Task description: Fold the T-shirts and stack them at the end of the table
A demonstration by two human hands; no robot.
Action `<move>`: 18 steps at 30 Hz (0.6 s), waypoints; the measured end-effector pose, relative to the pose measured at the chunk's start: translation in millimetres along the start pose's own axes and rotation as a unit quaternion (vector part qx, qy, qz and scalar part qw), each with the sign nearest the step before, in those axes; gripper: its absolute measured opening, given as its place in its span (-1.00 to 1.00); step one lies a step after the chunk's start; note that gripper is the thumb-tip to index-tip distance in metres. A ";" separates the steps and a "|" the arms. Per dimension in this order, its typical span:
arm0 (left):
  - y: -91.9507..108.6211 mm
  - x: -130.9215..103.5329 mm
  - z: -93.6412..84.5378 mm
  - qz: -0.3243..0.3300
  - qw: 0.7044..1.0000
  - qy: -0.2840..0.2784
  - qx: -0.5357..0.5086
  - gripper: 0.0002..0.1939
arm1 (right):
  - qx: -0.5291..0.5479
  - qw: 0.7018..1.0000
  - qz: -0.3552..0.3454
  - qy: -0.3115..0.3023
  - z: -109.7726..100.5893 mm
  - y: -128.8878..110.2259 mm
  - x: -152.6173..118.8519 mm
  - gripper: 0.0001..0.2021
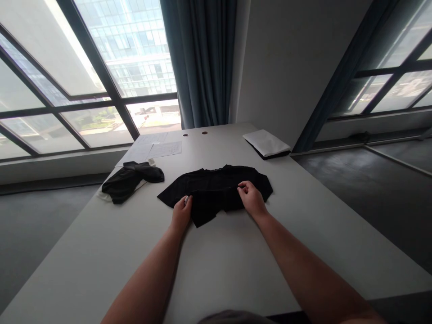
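Note:
A black short-sleeved shirt (216, 180) lies on the white table in front of me, its lower part folded up toward the collar at the far side. My left hand (182, 210) is closed on the near left part of the cloth, with something small and pale, perhaps a ring, at a finger. On the right, my right hand (251, 196) pinches the folded edge between thumb and fingers. A corner of black fabric hangs toward me between the two hands. The fingertips are partly lost against the dark cloth.
Left of the shirt lies a crumpled heap of dark and white cloth (123, 183). Sheets of paper (165, 149) rest behind it on the white table (216, 261). A flat white folded item (266, 142) with black beneath sits at the far right edge. Windows and a blue curtain (205, 63) stand beyond.

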State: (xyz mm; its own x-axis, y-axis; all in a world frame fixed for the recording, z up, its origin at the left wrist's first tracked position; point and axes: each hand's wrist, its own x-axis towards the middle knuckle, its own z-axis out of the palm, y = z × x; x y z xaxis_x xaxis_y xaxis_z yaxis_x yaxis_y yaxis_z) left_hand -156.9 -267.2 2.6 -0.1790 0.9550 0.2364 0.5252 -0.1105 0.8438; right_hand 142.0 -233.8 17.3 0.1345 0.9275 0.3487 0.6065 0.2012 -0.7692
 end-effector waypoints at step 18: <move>13.2 -26.7 24.9 0.099 0.935 -0.082 0.330 -0.35 | -0.219 0.960 -0.144 -0.100 36.2 -8.8 -39.0 -0.59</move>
State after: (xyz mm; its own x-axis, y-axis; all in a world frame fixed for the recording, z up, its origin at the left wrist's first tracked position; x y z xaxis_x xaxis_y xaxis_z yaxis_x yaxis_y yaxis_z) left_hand -124.5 -287.3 -4.6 0.0771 0.9693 0.2336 0.9435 -0.1467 0.2970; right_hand 103.1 -260.3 -8.9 -0.2144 0.9046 0.3684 0.8734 0.3464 -0.3422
